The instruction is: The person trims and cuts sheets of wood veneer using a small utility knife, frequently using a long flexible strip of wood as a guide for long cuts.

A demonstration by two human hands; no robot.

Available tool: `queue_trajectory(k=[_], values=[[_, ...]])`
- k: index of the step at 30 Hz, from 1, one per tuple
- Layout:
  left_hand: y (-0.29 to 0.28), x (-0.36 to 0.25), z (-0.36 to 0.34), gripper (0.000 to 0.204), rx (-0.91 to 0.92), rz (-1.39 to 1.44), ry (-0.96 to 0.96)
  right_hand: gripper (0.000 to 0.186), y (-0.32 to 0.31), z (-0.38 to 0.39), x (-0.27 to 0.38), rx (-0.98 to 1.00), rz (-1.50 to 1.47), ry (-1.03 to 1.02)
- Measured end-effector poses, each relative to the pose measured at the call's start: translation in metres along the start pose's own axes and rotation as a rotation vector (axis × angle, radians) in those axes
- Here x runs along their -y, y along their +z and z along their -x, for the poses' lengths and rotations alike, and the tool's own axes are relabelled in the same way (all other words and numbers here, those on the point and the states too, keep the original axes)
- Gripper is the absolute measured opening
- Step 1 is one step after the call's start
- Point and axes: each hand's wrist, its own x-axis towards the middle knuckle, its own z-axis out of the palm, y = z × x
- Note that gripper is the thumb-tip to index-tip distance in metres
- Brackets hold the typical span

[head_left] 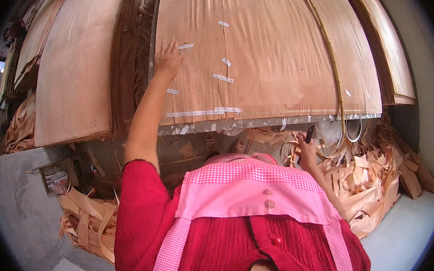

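So there's this big veneer sheet (263, 53) lying across the bench, long side running left to right, patched with white tape strips (223, 78), and loads of offcut scraps (370, 181) heaped on the floor at the right. The left hand (167, 59) is pressed flat on the sheet near its left edge, fingers spread, tape bits just to its right. The right hand (307, 148) sits lower by the near edge, fingers closed round a small dark tool (309, 133).

Taped veneer sheet (263, 53) lying flat, small dark tool (309, 133), possibly a knife
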Motion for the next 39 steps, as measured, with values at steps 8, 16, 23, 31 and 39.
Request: queue_trajectory(k=[8, 16, 23, 31, 39], values=[[0.053, 0.045, -0.039, 0.063, 0.371, 0.642, -0.168, 0.034, 0.028, -0.020, -0.017, 0.303, -0.107, 0.049], [0.048, -0.010, -0.003, 0.068, 0.108, 0.119, -0.142, 0.030, 0.033, -0.042, -0.034, 0.110, -0.220, 0.043], [0.057, -0.005, 0.003, 0.066, 0.012, 0.121, -0.146, 0.027, 0.025, -0.036, -0.026, 0.286, -0.304, 0.113], [0.051, -0.016, 0.019, 0.038, -0.327, 0.147, 0.178, 0.021, 0.039, -0.034, -0.017, 0.079, -0.277, 0.085], [0.003, -0.113, 0.087, 0.037, -0.050, 0.219, 0.608, 0.013, 0.044, -0.036, -0.021, 0.012, -0.426, 0.114]])
